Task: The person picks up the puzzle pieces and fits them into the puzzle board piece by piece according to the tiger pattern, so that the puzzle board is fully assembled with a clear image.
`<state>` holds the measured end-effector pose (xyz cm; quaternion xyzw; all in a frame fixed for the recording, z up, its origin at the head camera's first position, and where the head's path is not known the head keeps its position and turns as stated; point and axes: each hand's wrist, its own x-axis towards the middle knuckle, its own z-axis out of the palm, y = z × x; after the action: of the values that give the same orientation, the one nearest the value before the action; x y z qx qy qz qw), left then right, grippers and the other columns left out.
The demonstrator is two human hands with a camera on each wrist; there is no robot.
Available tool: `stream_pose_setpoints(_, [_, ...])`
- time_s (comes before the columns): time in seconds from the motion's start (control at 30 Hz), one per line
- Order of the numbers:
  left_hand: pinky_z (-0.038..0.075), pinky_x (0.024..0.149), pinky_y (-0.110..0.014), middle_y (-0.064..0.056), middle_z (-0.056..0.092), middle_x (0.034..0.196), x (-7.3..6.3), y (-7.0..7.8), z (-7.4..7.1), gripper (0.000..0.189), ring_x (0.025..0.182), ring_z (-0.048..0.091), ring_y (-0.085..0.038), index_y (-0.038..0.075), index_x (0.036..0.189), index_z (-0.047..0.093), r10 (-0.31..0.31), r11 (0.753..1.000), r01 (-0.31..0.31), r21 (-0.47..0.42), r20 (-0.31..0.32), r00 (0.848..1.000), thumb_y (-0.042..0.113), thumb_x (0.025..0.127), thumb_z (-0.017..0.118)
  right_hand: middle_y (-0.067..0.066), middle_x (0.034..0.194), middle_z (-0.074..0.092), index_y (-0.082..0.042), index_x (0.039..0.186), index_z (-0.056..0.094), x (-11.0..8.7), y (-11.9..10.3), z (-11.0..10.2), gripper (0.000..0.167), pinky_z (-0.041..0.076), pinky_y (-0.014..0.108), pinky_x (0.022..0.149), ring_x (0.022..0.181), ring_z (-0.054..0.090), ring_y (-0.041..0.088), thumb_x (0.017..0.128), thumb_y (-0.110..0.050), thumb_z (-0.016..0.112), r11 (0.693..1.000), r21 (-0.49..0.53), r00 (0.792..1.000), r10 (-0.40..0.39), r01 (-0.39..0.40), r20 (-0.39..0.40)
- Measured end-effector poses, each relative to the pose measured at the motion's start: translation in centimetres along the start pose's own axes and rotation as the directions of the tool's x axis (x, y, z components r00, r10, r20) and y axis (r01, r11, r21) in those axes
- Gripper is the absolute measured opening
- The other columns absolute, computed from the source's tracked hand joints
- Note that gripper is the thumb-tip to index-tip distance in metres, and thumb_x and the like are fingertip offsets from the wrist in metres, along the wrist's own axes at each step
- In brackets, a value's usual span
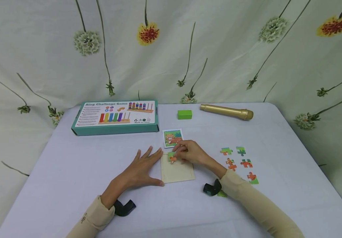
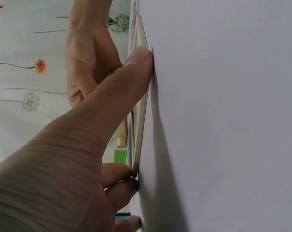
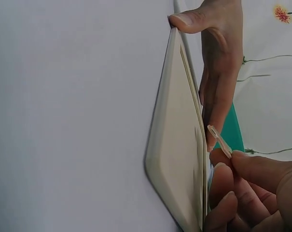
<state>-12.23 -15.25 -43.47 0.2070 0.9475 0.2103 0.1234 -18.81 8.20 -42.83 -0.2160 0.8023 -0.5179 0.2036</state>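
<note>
A square wooden puzzle tray (image 1: 177,173) lies in front of the person. The left hand (image 1: 142,168) is spread flat along its left side, with the thumb at the near corner and the index finger at the far corner. The right hand (image 1: 192,152) pinches an orange and green jigsaw piece (image 1: 172,157) above the tray's far left part. In the right wrist view this piece (image 3: 220,141) is tilted between thumb and finger, clear of the tray. A picture card (image 1: 171,137) with an orange animal lies just beyond, partly behind the right fingers.
Several loose jigsaw pieces (image 1: 230,164) lie to the right; another piece (image 1: 222,194) is partly hidden by the right sleeve. Farther back are a Ring Challenge Game box (image 1: 116,130), a green block (image 1: 184,114) and a gold microphone-shaped stick (image 1: 225,111).
</note>
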Motion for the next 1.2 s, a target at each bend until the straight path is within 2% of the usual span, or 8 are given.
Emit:
stream_pose_setpoints(0.33, [-0.004, 0.116, -0.058, -0.002, 0.026, 0.157, 0.1, -0.1, 0.0, 0.115, 0.148, 0.006, -0.03, 0.014, 0.151, 0.03, 0.008, 1.0, -0.008, -0.003, -0.001, 1.0, 0.063, 0.06, 0.08, 0.006, 0.082, 0.069, 0.0, 0.098, 0.067, 0.6, -0.2, 0.9, 0.01, 0.047, 0.021, 0.047, 0.053, 0.054, 0.009, 0.088, -0.002, 0.066, 0.998, -0.055, 1.0, -0.018, 0.019, 0.011])
stream_pose_setpoints(0.67, [-0.003, 0.115, -0.06, -0.003, 0.027, 0.156, 0.1, 0.0, 0.1, 0.115, 0.148, 0.007, -0.032, 0.014, 0.15, 0.032, 0.007, 1.0, -0.007, -0.004, -0.012, 1.0, 0.063, 0.059, 0.081, 0.002, 0.076, 0.062, -0.004, 0.093, 0.068, 1.0, -0.2, 1.4, 0.007, 0.042, 0.019, 0.046, 0.054, 0.051, 0.008, 0.086, -0.003, 0.069, 0.984, -0.172, 0.999, -0.052, 0.048, -0.018])
stream_pose_setpoints(0.97, [-0.003, 0.115, -0.061, -0.003, 0.028, 0.156, 0.1, 0.0, 0.0, 0.114, 0.147, 0.007, -0.032, 0.014, 0.15, 0.032, 0.012, 1.0, -0.013, -0.01, -0.014, 1.0, 0.062, 0.06, 0.082, 0.002, 0.081, 0.066, -0.006, 0.09, 0.071, 1.3, -0.2, 1.6, 0.008, 0.043, 0.018, 0.058, 0.067, 0.052, 0.006, 0.083, -0.002, 0.068, 0.952, -0.284, 0.991, -0.127, 0.111, -0.037])
stream_pose_setpoints(1.2, [-0.003, 0.115, -0.06, -0.003, 0.027, 0.156, 0.1, -0.1, 0.1, 0.114, 0.148, 0.007, -0.032, 0.014, 0.151, 0.031, 0.009, 1.0, -0.009, -0.005, -0.007, 1.0, 0.063, 0.06, 0.081, -0.001, 0.072, 0.064, -0.005, 0.089, 0.071, 1.2, -0.4, 1.8, 0.006, 0.042, 0.018, 0.056, 0.064, 0.052, 0.006, 0.083, -0.003, 0.069, 0.95, -0.293, 0.991, -0.124, 0.106, -0.043])
